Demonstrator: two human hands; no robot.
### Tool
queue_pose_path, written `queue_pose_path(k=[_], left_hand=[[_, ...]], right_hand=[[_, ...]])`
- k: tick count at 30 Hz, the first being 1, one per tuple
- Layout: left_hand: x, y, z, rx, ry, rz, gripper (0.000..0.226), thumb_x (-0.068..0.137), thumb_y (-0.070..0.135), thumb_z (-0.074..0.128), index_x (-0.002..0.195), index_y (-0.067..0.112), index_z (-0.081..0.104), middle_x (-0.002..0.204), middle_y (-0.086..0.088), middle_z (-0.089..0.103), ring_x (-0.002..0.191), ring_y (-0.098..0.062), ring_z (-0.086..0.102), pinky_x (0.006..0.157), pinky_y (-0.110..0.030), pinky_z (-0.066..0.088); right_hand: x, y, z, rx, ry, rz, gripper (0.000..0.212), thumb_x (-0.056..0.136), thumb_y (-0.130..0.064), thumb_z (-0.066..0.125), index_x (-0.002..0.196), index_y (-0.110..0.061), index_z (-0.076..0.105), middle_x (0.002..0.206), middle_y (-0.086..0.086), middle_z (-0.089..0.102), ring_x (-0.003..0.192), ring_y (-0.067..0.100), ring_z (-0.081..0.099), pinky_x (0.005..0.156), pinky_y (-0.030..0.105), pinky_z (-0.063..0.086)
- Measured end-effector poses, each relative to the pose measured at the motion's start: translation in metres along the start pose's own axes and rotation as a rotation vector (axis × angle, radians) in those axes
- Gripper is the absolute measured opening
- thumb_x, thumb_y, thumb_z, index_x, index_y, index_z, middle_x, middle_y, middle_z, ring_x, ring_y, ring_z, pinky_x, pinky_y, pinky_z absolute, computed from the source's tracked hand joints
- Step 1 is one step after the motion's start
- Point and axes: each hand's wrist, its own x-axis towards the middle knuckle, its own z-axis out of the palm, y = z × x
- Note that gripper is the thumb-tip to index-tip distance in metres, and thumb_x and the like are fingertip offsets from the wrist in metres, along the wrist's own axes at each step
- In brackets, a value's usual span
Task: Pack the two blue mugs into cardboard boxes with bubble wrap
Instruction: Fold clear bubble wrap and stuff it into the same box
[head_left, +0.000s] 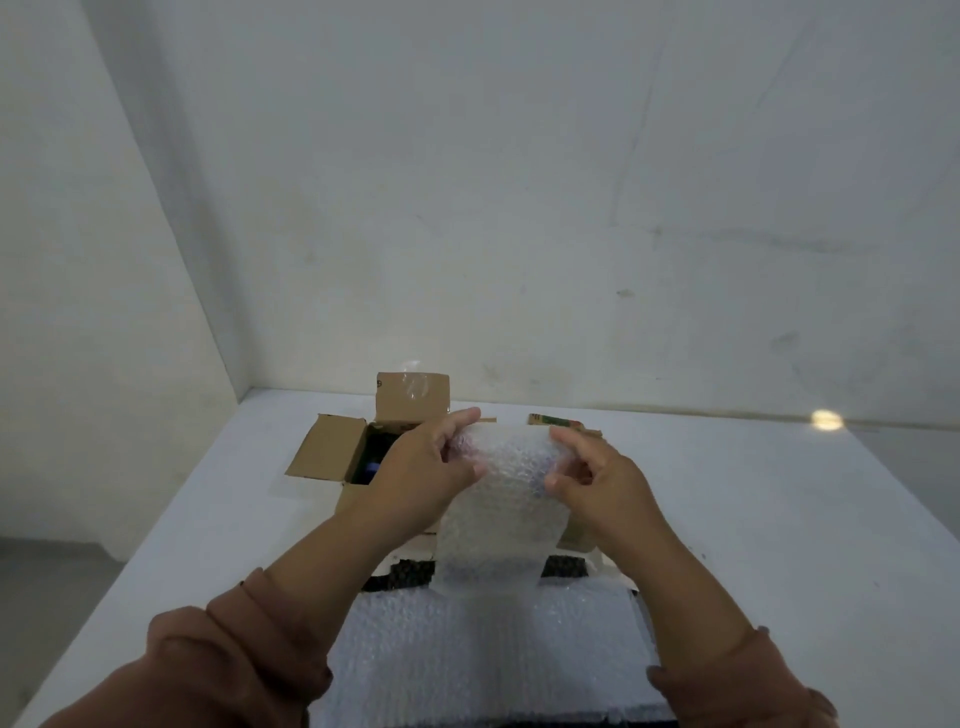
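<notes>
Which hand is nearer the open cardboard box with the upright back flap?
Left. The left hand overlaps the right side of the box, gripping the bubble wrap sheet; the right hand grips the sheet's other edge, farther right, clear of the box.

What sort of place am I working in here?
Probably a bare packing station, not a home: a plain white table set into a corner of blank walls, holding only an open cardboard box and bubble wrap.
</notes>
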Motion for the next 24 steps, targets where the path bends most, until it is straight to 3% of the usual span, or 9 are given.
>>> queue_pose_path(k=[3,6,7,9,12,14,16,20,24], left_hand=[[0.004,0.006,-0.003,0.247,-0.044,0.038,0.038,0.091,0.022,0.058,0.128,0.032,0.056,0.112,0.008,0.054,0.089,0.0,0.053,0.064,-0.005,0.038],[0.006,0.009,-0.007,0.299,-0.018,0.06,0.014,0.09,0.03,0.056,0.088,0.02,0.066,0.093,-0.004,0.056,0.076,-0.012,0.054,0.065,-0.02,0.04],[0.007,0.008,-0.008,0.202,-0.008,0.042,0.02,0.088,0.032,0.058,0.083,0.014,0.063,0.086,-0.009,0.056,0.071,-0.014,0.053,0.064,-0.022,0.041],[0.007,0.011,-0.011,-0.195,-0.083,-0.058,0.027,0.087,0.033,0.062,0.096,0.008,0.061,0.093,-0.018,0.063,0.077,-0.02,0.06,0.069,-0.029,0.049],[0.006,0.006,-0.013,-0.481,-0.314,-0.179,0.041,0.081,0.027,0.069,0.118,0.013,0.058,0.111,-0.007,0.07,0.1,-0.021,0.068,0.078,-0.033,0.056],[0.005,-0.002,-0.007,-0.4,-0.364,-0.26,0.036,0.084,0.013,0.067,0.119,0.011,0.059,0.114,-0.009,0.069,0.104,-0.025,0.066,0.087,-0.039,0.054],[0.004,-0.008,-0.001,-0.404,-0.296,-0.392,0.029,0.088,0.004,0.06,0.116,0.003,0.061,0.117,-0.017,0.066,0.103,-0.031,0.062,0.095,-0.045,0.047],[0.006,-0.014,0.008,-0.593,-0.114,-0.519,0.027,0.095,0.004,0.05,0.121,-0.002,0.054,0.128,-0.026,0.056,0.114,-0.039,0.055,0.101,-0.049,0.042],[0.009,-0.014,0.014,-0.678,-0.063,-0.53,0.032,0.097,0.002,0.044,0.128,0.007,0.046,0.125,-0.019,0.058,0.11,-0.034,0.059,0.084,-0.044,0.052]], right_hand=[[0.004,-0.004,-0.002,-0.161,0.019,-0.04,0.02,0.082,-0.016,0.066,0.097,-0.03,0.065,0.096,-0.01,0.054,0.082,0.002,0.051,0.066,0.011,0.037],[0.009,-0.009,-0.007,-0.165,0.066,-0.101,0.009,0.079,-0.016,0.067,0.074,-0.023,0.064,0.092,-0.006,0.05,0.081,0.003,0.05,0.064,0.009,0.034],[0.011,-0.01,-0.009,-0.082,0.058,-0.096,0.009,0.079,-0.015,0.068,0.074,-0.022,0.065,0.095,-0.007,0.052,0.084,0.0,0.051,0.069,0.009,0.037],[0.015,-0.016,-0.013,0.151,-0.003,-0.033,0.009,0.079,-0.015,0.068,0.072,-0.019,0.065,0.093,-0.005,0.061,0.081,0.009,0.058,0.074,0.02,0.045],[0.021,-0.021,-0.013,0.38,-0.029,0.046,0.013,0.076,-0.021,0.068,0.064,-0.02,0.063,0.069,0.002,0.064,0.067,0.021,0.057,0.064,0.037,0.047],[0.028,-0.021,-0.01,0.45,0.035,0.099,0.011,0.074,-0.025,0.068,0.066,-0.019,0.064,0.069,0.007,0.061,0.065,0.023,0.054,0.063,0.039,0.045],[0.035,-0.016,-0.005,0.523,0.07,0.177,0.013,0.077,-0.027,0.068,0.07,-0.018,0.064,0.076,0.011,0.063,0.07,0.025,0.056,0.066,0.041,0.046],[0.035,0.003,0.006,0.445,-0.114,0.368,0.022,0.084,-0.032,0.065,0.098,-0.016,0.065,0.1,0.006,0.072,0.092,0.026,0.068,0.084,0.044,0.054],[0.021,0.014,0.027,0.527,-0.298,0.481,0.027,0.083,-0.004,0.063,0.107,-0.014,0.06,0.105,0.008,0.07,0.096,0.025,0.067,0.081,0.04,0.056]])
